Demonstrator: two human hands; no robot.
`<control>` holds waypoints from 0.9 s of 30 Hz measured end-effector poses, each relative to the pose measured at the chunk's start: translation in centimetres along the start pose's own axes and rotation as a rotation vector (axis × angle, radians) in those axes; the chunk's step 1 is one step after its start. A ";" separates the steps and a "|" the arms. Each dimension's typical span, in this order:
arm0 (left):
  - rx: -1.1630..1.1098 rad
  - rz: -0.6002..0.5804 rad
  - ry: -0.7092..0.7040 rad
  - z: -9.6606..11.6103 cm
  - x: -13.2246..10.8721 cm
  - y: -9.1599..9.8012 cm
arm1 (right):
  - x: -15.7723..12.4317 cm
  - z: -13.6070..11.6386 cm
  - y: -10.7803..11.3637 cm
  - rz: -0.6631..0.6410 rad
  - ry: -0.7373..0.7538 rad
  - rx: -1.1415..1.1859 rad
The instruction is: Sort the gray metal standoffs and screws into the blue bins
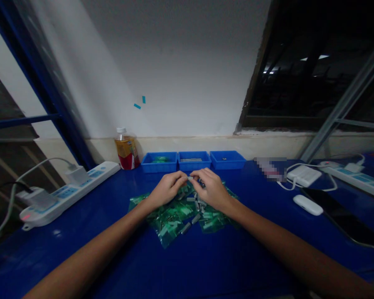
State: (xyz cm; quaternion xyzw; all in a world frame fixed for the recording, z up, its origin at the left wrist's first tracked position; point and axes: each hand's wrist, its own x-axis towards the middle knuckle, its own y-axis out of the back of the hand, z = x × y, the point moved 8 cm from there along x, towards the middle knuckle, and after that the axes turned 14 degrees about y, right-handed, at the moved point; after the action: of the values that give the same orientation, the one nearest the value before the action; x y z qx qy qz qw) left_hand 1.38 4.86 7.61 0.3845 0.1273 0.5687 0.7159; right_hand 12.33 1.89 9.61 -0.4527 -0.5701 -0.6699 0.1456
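Observation:
Both hands meet above a heap of green plastic bags (168, 222) and loose grey metal pieces (195, 218). Between my fingertips is a small light-grey metal piece (190, 178); its exact kind is too small to make out. My left hand (168, 187) pinches its left end with thumb and forefinger. At the other end, my right hand (212, 189) closes its thumb and fingers on it. Several similar short cylinder-like pieces lie just under my right hand, on and between the bags. The bags hold small pieces as well.
Against the wall stand a left blue tray (159, 167), a middle blue tray (194, 166) and a right blue tray (227, 164), with small parts inside. A drink bottle (126, 151) and power strip (71, 193) are left. Right lie a white case (308, 205) and phone (345, 220).

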 end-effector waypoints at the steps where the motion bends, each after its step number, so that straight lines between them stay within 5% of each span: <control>1: -0.015 -0.003 0.010 -0.4 0.5 0.0 | 0.5 0.6 -0.2 -0.023 0.008 0.004; 5: 0.019 0.031 0.049 -2.6 1.9 0.1 | 2.9 6.1 -0.9 -0.163 -0.087 -0.066; 9: 0.242 -0.004 0.083 -4.6 1.4 -0.5 | 4.5 14.3 -2.9 -0.620 -0.259 -0.427; 12: 0.356 -0.046 0.093 -5.0 0.7 -0.9 | 5.1 17.6 -4.8 -0.818 -0.252 -0.489; 16: 0.389 -0.015 0.092 -4.3 0.6 -0.2 | 5.1 18.5 -7.4 -0.940 -0.228 -0.527; 19: 0.406 -0.102 0.101 -3.6 0.5 -0.3 | 4.9 18.6 -8.5 -0.976 -0.226 -0.561; 23: 0.462 -0.250 0.115 -3.0 -0.3 -1.2 | 4.6 18.9 -8.8 -0.990 -0.247 -0.573; 27: 0.461 -0.230 0.111 -3.0 -0.5 -1.4 | 4.5 19.0 -8.4 -0.969 -0.272 -0.578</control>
State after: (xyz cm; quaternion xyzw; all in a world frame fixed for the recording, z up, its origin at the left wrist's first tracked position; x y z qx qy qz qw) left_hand 0.43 5.56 4.51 0.4888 0.3354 0.4597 0.6612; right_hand 12.29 22.97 6.68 -0.2433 -0.5196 -0.7246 -0.3818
